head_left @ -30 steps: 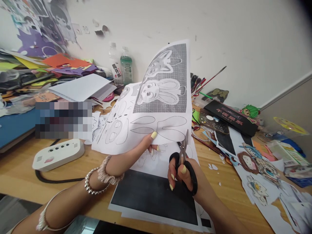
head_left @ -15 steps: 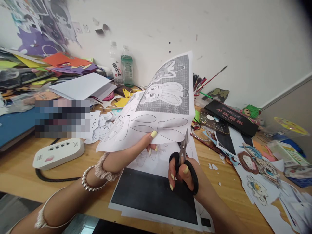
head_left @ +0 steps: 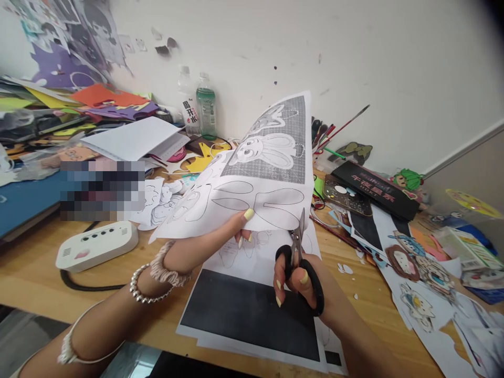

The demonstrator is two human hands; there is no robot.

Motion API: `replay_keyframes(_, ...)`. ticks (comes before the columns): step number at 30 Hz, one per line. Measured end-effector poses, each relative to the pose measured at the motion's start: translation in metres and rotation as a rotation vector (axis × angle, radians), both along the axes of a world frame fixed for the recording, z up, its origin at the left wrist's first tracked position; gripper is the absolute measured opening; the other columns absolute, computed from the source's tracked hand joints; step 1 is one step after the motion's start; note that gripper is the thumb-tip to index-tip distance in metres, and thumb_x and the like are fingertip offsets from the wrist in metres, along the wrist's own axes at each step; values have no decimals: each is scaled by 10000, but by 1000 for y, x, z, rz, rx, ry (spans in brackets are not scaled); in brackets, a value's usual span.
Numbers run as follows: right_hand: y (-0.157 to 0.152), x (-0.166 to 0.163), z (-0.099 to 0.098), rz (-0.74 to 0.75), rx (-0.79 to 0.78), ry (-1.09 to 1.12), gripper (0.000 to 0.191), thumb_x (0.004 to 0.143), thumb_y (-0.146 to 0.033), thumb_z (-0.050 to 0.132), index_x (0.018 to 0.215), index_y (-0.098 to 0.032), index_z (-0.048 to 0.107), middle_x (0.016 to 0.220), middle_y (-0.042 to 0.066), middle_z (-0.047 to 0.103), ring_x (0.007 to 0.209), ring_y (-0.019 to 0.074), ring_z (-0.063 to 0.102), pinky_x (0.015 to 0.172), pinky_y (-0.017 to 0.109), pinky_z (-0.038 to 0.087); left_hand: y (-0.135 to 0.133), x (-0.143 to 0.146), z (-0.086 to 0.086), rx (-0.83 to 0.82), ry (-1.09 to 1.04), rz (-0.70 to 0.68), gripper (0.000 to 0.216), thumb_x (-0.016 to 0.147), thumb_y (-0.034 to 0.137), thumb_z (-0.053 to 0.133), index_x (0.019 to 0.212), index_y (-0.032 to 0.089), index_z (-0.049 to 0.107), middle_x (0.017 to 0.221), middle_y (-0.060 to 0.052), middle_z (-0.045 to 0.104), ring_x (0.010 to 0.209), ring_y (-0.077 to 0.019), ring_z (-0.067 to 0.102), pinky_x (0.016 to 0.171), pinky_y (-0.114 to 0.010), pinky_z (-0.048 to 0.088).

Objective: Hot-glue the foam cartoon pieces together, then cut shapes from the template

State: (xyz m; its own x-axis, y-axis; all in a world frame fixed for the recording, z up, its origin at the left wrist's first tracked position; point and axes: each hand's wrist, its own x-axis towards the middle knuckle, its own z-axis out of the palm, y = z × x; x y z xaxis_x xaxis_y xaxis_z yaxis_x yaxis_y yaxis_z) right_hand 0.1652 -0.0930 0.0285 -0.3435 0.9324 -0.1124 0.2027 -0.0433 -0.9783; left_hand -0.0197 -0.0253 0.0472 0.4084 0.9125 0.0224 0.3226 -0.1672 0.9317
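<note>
A printed sheet of paper [head_left: 271,191] is raised over the desk, bent, with rabbit-like figures on a grey grid and outlined ear shapes below. My left hand [head_left: 243,223] pinches its lower edge, thumb on top and fingers underneath. In my right hand [head_left: 301,286] are black-handled scissors [head_left: 296,247], my thumb and fingers through the loops. The blades point up at the sheet's lower right edge, slightly parted, one in front of the paper and the other partly hidden. Beneath both hands lie more printed sheets and one with a large black panel [head_left: 248,312].
A white power strip [head_left: 98,245] with a black cable lies left. Piled coloured paper [head_left: 114,100] and two bottles [head_left: 206,107] stand behind. To the right are a black box [head_left: 374,189], pens and brushes [head_left: 325,136], paper scraps [head_left: 345,269] and coloured character cutouts [head_left: 427,275].
The sheet's top corner has dipped slightly and its left edge has shifted left. The scissors stay at the lower right edge. My view has moved a little.
</note>
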Motion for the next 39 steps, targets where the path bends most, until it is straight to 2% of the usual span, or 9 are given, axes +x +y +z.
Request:
replay_keyframes(8,2,6,-2,71,-80,37,572,653,-718,435,606,-148,465,506,30,521,477,110,444,466,227,308,1,-2,3,2,20,45,424,760,528,420,514,185,469,585,26,489,620,-110,496,713,-209,426)
replay_keyframes(16,2,11,-1,131,-128,5,581,639,-727,436,583,-150,477,483,21,511,449,106,446,453,229,306,7,-12,5,-29,79,-6,420,753,542,408,545,192,509,645,15,547,702,-132,521,763,-212,426)
replay_keyframes(23,1,11,0,159,-191,5,591,607,-736,463,570,-146,475,469,15,505,435,97,435,442,222,303,8,-14,11,-15,111,-5,420,755,519,415,509,186,484,581,39,514,625,-102,496,702,-175,417)
replay_keyframes(30,0,12,3,174,-178,-36,595,619,-740,437,575,-148,473,471,14,510,437,95,436,448,224,315,8,-15,6,73,81,110,408,709,516,510,479,179,537,565,27,591,578,-106,518,679,-197,435)
replay_keyframes(36,1,9,3,187,-200,0,589,616,-743,439,577,-156,454,471,5,499,433,93,435,447,223,305,5,-8,0,189,-79,175,370,737,396,541,443,173,514,481,28,564,508,-89,508,633,-193,439)
replay_keyframes(39,2,9,1,198,-197,-10,588,626,-740,430,583,-154,462,478,8,506,438,94,435,444,222,297,4,-7,0,223,-62,194,402,760,403,516,433,170,488,463,32,542,493,-87,497,614,-198,428)
